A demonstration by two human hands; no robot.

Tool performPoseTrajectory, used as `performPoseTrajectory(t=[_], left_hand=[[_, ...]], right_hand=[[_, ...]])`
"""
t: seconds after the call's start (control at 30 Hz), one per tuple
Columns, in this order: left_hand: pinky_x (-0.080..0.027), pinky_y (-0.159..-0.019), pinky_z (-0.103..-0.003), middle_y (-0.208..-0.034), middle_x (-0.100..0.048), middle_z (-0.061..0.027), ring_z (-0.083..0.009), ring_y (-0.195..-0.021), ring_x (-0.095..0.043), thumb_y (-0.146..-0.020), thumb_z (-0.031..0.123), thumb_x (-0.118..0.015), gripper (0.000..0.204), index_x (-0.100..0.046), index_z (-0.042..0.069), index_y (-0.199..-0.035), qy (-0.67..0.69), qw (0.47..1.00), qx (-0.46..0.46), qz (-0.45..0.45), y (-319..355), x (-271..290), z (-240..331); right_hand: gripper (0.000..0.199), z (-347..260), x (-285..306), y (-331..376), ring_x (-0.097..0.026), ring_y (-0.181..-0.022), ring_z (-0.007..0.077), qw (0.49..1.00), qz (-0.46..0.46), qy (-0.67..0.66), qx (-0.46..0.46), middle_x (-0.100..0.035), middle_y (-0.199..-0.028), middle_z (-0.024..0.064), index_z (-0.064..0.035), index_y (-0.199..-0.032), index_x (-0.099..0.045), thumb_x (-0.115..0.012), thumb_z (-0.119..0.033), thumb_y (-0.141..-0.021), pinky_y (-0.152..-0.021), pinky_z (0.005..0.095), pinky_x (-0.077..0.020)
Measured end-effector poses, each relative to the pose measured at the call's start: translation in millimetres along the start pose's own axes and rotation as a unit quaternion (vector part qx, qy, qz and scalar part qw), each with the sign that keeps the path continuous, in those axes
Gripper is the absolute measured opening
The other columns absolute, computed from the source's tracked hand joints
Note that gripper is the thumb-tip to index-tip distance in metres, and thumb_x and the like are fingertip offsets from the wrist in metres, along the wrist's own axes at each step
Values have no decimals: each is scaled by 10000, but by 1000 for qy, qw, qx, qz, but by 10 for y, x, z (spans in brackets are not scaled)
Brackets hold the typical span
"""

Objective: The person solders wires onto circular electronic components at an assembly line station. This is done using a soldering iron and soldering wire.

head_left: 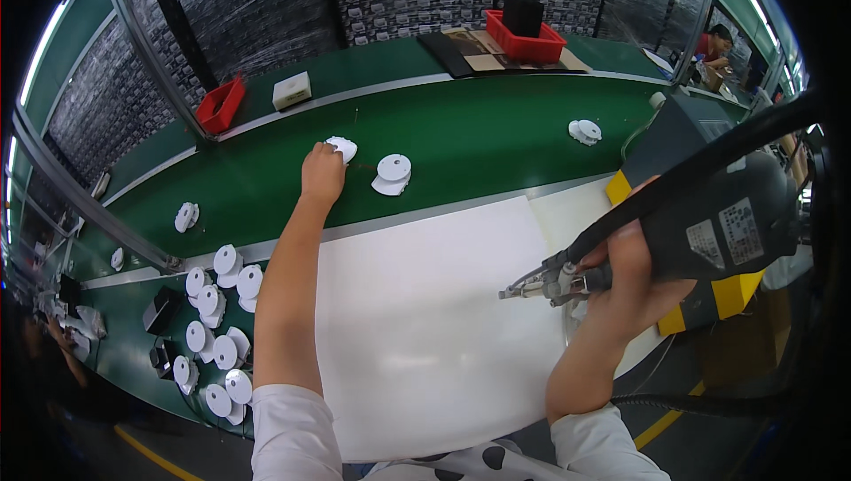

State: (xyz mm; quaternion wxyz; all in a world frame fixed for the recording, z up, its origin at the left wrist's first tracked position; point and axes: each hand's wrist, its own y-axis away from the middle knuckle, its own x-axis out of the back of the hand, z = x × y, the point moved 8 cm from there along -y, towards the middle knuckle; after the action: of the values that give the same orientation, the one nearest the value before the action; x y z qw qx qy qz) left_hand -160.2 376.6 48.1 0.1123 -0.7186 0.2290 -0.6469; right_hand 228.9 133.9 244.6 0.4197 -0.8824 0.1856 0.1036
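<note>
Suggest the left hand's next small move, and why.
I'd probably draw the white part toward the white worktop: the left hand is at it on the green belt, no such part lies on the worktop, and the right hand holds a black tool there.

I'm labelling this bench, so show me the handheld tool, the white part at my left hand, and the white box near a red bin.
Handheld tool (709,215): head view, dark housing.
White part (344,149): head view, exposed side.
White box (292,91): head view, visible middle.
</note>
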Motion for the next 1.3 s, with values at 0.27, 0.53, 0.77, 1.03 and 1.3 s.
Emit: performPoseTrajectory(t=[0.27,0.53,0.77,1.03,1.3], left_hand=[[-498,-640,-300,-734,-689,-112,-197,-664,-648,-814,132,-733,122,-736,10,-817,309,925,168,139,764,1026,89],[-450,-562,-251,-644,-658,-62,-132,-582,-593,-809,141,-765,175,-709,-15,-755,430,856,273,-87,2227,1182,726],[-538,-825,-406,-1176,-652,-179,-336,-995,-652,-741,35,-754,397,-660,15,-1127,230,967,-102,35,2172,1746,1149],[-540,-829,-403,-1244,-615,-230,-344,-1090,-633,-781,102,-749,412,-628,-42,-1148,181,957,-213,73,2273,1492,1875],[-512,-706,-319,-1228,-610,-228,-278,-1035,-628,-874,163,-690,342,-644,-50,-1138,183,959,-202,80,2376,1512,2266]], right_hand=[[350,111,-14,129,-593,-790,124,996,-21,81,-37,-616,-985,98,24,-1127,-552,-718,30,-818,-671,230,-469],[310,139,-181,215,-568,-480,94,999,-25,28,-15,-634,-756,68,31,-1099,-593,-692,-90,-832,-448,213,-464],[276,88,-444,302,-572,-500,88,992,-115,7,-44,-598,-717,43,11,-1061,-580,-677,-100,-828,-457,216,-477],[292,71,-446,337,-565,-491,93,992,-118,-4,-51,-606,-719,52,24,-1067,-568,-668,-106,-825,-442,223,-472],[360,145,-389,373,-595,-517,105,994,-71,47,-75,-642,-855,94,26,-1126,-553,-685,-110,-820,-454,223,-498]])
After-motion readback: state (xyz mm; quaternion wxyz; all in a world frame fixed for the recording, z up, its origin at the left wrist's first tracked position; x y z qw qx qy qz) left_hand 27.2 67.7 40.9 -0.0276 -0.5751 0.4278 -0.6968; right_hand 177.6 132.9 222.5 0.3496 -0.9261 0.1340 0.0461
